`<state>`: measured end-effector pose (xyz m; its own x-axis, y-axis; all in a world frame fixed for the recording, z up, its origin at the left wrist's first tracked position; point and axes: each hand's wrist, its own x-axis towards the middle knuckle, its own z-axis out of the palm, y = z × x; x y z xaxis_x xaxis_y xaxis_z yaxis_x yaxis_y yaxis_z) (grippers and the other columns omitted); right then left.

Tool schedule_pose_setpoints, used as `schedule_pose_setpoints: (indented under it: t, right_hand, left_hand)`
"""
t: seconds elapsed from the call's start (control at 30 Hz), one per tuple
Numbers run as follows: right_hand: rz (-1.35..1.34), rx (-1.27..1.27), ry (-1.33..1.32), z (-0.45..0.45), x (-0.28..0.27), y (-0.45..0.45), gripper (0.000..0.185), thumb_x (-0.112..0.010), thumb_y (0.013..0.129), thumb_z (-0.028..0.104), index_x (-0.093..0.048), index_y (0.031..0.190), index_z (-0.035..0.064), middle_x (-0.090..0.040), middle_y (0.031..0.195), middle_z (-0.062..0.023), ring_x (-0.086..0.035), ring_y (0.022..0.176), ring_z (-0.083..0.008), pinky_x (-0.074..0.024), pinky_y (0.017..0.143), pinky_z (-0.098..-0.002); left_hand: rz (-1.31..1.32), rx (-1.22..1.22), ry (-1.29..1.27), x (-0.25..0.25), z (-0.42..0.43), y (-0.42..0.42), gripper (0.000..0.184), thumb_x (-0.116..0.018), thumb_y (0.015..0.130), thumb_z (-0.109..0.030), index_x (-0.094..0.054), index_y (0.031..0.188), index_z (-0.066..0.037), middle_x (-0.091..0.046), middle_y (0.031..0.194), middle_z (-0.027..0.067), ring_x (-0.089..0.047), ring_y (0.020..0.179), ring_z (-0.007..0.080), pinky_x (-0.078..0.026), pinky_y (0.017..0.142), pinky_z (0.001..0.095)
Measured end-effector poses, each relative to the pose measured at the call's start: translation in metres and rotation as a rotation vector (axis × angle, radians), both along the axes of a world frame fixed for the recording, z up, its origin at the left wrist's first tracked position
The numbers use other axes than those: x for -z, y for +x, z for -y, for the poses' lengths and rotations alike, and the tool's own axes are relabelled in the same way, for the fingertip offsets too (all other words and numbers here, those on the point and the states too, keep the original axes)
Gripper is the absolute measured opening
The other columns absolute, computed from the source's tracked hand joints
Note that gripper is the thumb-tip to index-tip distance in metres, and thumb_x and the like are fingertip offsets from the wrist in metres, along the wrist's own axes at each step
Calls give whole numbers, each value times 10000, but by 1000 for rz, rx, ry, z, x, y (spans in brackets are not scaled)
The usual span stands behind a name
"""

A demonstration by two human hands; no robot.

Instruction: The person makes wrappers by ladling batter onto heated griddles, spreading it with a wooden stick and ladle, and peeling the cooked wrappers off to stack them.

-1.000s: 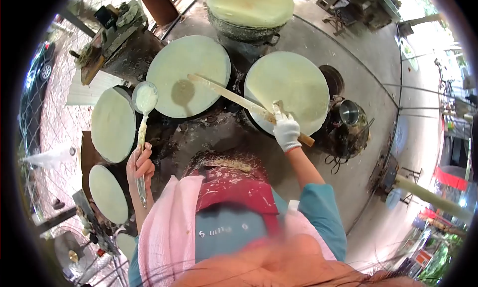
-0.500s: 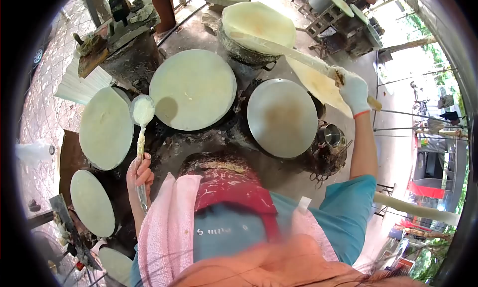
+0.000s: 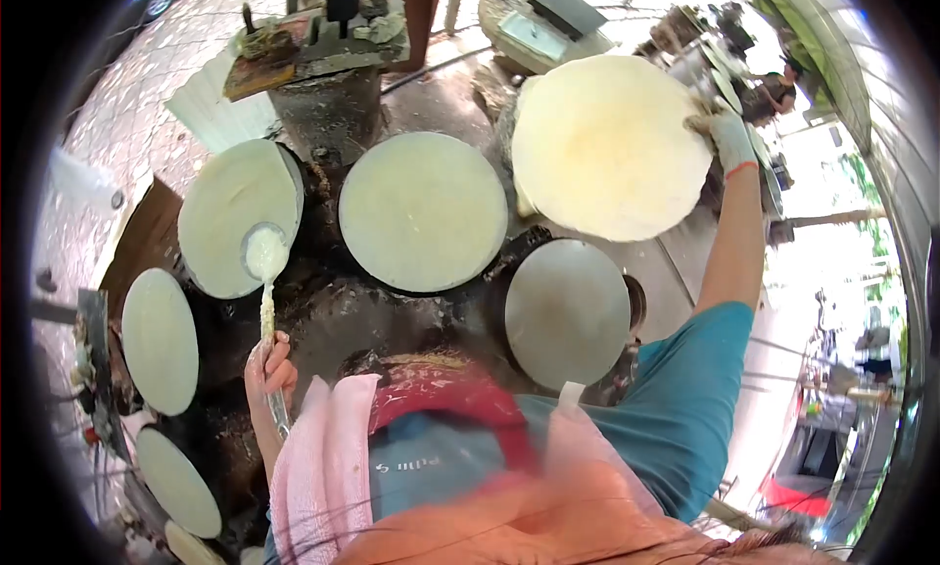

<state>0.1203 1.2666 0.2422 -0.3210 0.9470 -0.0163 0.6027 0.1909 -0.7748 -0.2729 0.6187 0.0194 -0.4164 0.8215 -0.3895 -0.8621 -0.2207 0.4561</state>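
My left hand [image 3: 269,369] is closed round the handle of a ladle [image 3: 264,255], whose bowl is coated with pale batter. The ladle is over the round griddle at the left, which bears a pale batter sheet [image 3: 230,198]. My right hand [image 3: 727,139], in a white glove, is at the right edge of a large round pancake [image 3: 612,149], spread out at the back right. Its fingers are closed on a flat stick [image 3: 698,124]; only a brownish bit shows beside the glove, and the rest is hidden, apparently by the pancake.
A batter-covered griddle [image 3: 423,212] stands in the middle, a bare grey griddle [image 3: 568,313] to its right. More coated griddles [image 3: 160,342] line the left side. A dark drum [image 3: 328,110] with tools stands behind. A person [image 3: 774,95] is far back right.
The pancake sheet that hung from the stick now lies spread out flat. My right hand has moved away from me, and the ladle is over the left griddle. The whole view has shifted.
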Motion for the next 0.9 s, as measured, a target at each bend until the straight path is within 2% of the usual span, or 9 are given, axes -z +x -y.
schedule_pose_setpoints:
  t: [0.13, 0.2, 0.27, 0.33, 0.4, 0.63, 0.73, 0.83, 0.9]
  right_hand:
    - [-293, 183, 67, -57, 92, 28, 430, -807, 660, 71, -614, 1033, -16, -639, 756, -90, -554, 514, -177, -459, 445, -330]
    - [-318, 282, 223, -64, 153, 32, 315, -814, 706, 248, -675, 820, -11, -616, 662, -61, -500, 490, -123, -416, 466, -300]
    - [-296, 388, -11, -79, 216, 47, 357, -814, 710, 280, -666, 807, -30, -602, 647, -69, -496, 514, -137, -414, 491, -308]
    - [-374, 582, -48, -78, 273, 43, 327, -815, 713, 230, -660, 820, -38, -607, 684, -68, -521, 582, -160, -431, 551, -331]
    - [-590, 611, 28, -100, 352, 55, 346, -779, 698, 45, -632, 996, -52, -663, 835, -125, -601, 701, -212, -484, 639, -332]
    - [-117, 667, 61, -113, 363, 64, 402, -774, 681, 121, -653, 1037, -22, -685, 949, -139, -618, 771, -211, -506, 709, -361]
    - [-335, 657, 84, -110, 321, 46, 373, -694, 779, 134, -623, 1093, -56, -668, 978, -156, -619, 811, -236, -508, 741, -364]
    - [-221, 542, 676, -34, 248, -9, 362, -669, 802, 124, -611, 1109, -59, -658, 1010, -158, -615, 855, -237, -502, 773, -359]
    - [-264, 305, 843, 44, 233, -72, 354, -652, 818, 117, -603, 1120, -61, -651, 1031, -160, -612, 885, -238, -498, 794, -355]
  left_hand:
    - [32, -178, 33, -10, 14, 26, 286, -381, 1011, -197, -458, 1089, 67, -386, 614, -31, -330, 329, 35, -249, 340, 183]
    - [8, -253, 46, -14, 21, 37, 289, -381, 1011, -199, -449, 1090, 71, -387, 620, -20, -330, 329, 38, -259, 334, 177]
    - [25, -371, 15, -27, 23, 52, 300, -365, 1017, -198, -437, 1093, 83, -388, 624, -10, -347, 339, 43, -283, 317, 178]
    - [-31, -404, 6, -36, 26, 63, 301, -345, 1022, -186, -433, 1095, 93, -393, 625, 0, -357, 344, 48, -290, 319, 177]
    - [-23, -449, 6, -39, 32, 68, 304, -328, 1026, -177, -429, 1097, 101, -397, 623, 14, -361, 341, 62, -289, 322, 177]
    - [15, -499, -5, -42, 45, 70, 318, -342, 1021, -190, -444, 1111, 97, -377, 615, -13, -349, 342, 57, -255, 336, 197]
    - [12, -520, -51, -42, 46, 60, 323, -346, 1018, -194, -459, 1114, 93, -380, 615, -33, -346, 342, 56, -224, 355, 202]
    - [59, -515, 9, -39, 54, 41, 312, -369, 1009, -180, -461, 1102, 103, -385, 619, -25, -337, 341, 49, -253, 353, 202]
    - [64, -521, 25, -33, 58, 26, 290, -390, 999, -161, -467, 1091, 104, -395, 629, -16, -334, 341, 43, -270, 347, 198]
